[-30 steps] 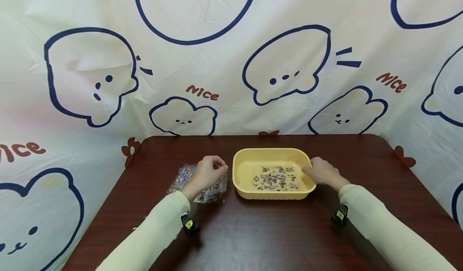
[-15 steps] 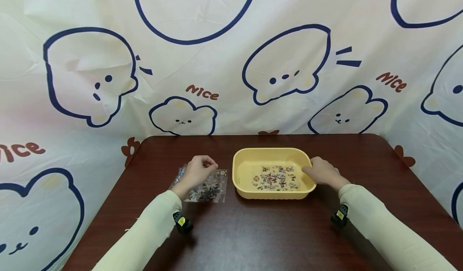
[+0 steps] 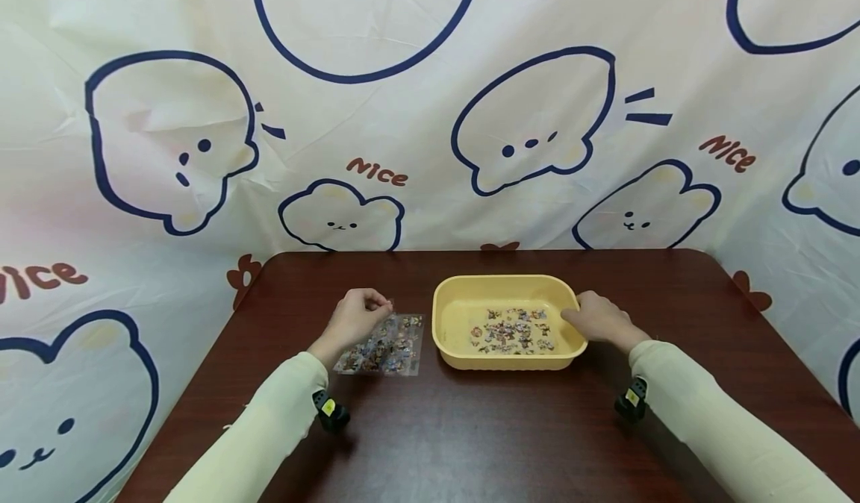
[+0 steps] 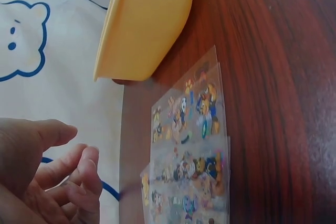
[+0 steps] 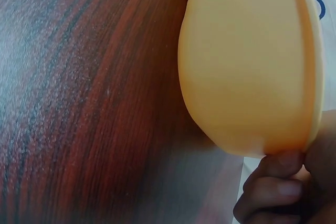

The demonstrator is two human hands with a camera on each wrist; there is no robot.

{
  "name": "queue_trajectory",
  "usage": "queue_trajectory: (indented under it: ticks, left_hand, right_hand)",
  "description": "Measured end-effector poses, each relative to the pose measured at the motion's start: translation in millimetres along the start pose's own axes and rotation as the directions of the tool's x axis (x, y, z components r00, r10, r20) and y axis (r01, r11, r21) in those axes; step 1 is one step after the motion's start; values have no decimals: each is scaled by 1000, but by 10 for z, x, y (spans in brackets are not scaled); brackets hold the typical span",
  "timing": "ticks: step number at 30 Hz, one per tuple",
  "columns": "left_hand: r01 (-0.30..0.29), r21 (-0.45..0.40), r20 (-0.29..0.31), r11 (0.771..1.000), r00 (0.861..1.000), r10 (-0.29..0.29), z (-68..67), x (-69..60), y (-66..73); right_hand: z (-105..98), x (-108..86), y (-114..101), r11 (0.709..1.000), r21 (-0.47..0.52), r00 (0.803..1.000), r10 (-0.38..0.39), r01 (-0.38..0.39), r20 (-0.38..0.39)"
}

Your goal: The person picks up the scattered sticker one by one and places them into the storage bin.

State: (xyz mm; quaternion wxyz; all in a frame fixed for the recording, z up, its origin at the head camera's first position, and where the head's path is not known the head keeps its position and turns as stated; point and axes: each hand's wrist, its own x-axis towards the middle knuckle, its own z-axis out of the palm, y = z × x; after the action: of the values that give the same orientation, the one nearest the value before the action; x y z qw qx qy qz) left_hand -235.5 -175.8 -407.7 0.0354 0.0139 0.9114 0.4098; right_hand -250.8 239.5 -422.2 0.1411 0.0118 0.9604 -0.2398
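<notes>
My left hand (image 3: 359,316) hovers over the left part of a small stack of clear sticker sheets (image 3: 396,346) with colourful cartoon figures. In the left wrist view, its thumb and loosely bent fingers (image 4: 86,177) stand apart with nothing visible between them, beside the sticker sheets (image 4: 189,166). My right hand (image 3: 601,318) grips the right end of a yellow plastic basin (image 3: 463,316), thumb over the rim and fingers curled against the outside. Small colourful cartoon stickers (image 3: 513,331) show on the basin's floor. The right wrist view shows the basin's wall (image 5: 247,66) and the bent fingers (image 5: 273,192) at its end.
Both the basin and the sheets rest on a dark reddish-brown wooden table (image 3: 470,428). Behind it hangs a pale cloth (image 3: 430,130) printed with blue-outlined cartoon animals. The basin stands just right of the sheets.
My left hand has moved left, away from the basin, uncovering more of the sticker sheets, which now lie flatter and squarer. The right hand and the basin have stayed in place.
</notes>
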Motion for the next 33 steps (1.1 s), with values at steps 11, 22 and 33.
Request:
queue_trajectory:
  ticks: [11,22,33]
  left_hand:
    - [27,52,78,998,996,-31,-40,8,-81]
    - [37,30,76,999,996,-39,-97,21,-170]
    - [82,56,62,995,994,-86,-150,24,-246]
  right_hand:
    - [0,18,0,1000,1,1000,1,-1,-1]
    - [6,16,-12,1000,1,1000,3,-3,1]
    - [7,17,6,1000,10,1000,2,-2,-4]
